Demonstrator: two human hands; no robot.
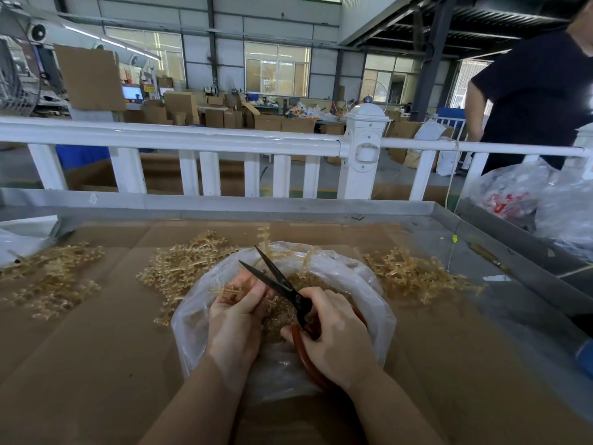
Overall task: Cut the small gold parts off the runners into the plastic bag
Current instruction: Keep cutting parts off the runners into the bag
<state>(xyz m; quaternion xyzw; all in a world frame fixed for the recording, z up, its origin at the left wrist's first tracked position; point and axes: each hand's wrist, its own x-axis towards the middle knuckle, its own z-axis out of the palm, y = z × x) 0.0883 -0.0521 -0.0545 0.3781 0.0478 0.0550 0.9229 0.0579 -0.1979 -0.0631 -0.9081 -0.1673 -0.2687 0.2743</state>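
Over the bag, right hand grips open scissors.

We look from a single head-worn, wide-angle camera, facing forward and down at the desk close below; the factory hall fills the upper frame.
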